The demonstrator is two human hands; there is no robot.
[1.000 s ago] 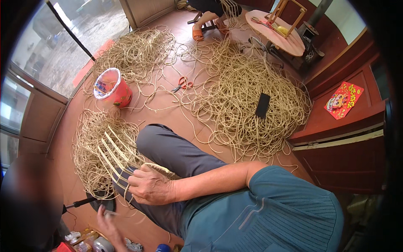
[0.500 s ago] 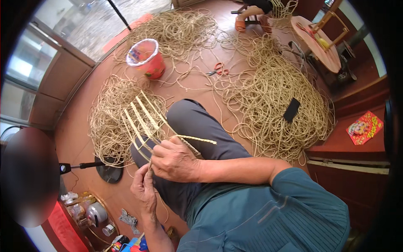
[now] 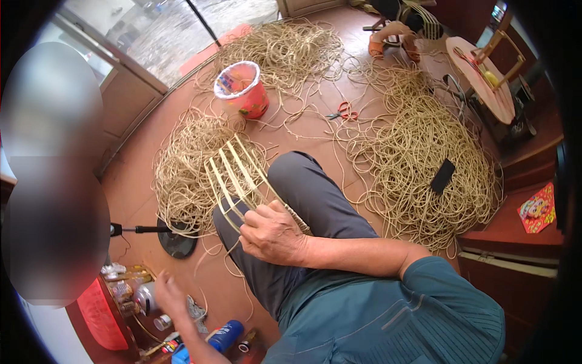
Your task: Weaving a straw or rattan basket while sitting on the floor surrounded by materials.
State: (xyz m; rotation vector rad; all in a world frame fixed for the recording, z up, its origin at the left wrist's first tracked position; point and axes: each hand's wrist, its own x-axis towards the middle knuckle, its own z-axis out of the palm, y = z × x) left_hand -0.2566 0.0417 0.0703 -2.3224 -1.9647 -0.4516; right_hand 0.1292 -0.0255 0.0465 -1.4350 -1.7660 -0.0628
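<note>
Over my lap, my right hand (image 3: 274,233) is closed around a small open frame (image 3: 234,165) made of several thin, pale bars. The bars stick out past my knuckles, away from my body. Tightly wound cord (image 3: 299,221) shows along the frame beside my right hand, against my thigh. My left hand (image 3: 170,294) is out at the lower left, apart from the frame and above the floor. Its fingers are smeared, and whether a strand is in them does not show. A loose strand of cord (image 3: 202,273) hangs between my left hand and my leg.
Big heaps of tan cord lie left (image 3: 193,164) and right (image 3: 418,151); another (image 3: 285,51) is behind. A red bucket (image 3: 257,100) and red-handled scissors (image 3: 344,111) are ahead. A black stand base (image 3: 177,242) and blue bottle (image 3: 225,335) are left. Another person's legs (image 3: 394,31) show far off.
My left hand has left the frame and swung down and left. My right hand keeps its hold. The whole view has shifted, so things appear farther right.
</note>
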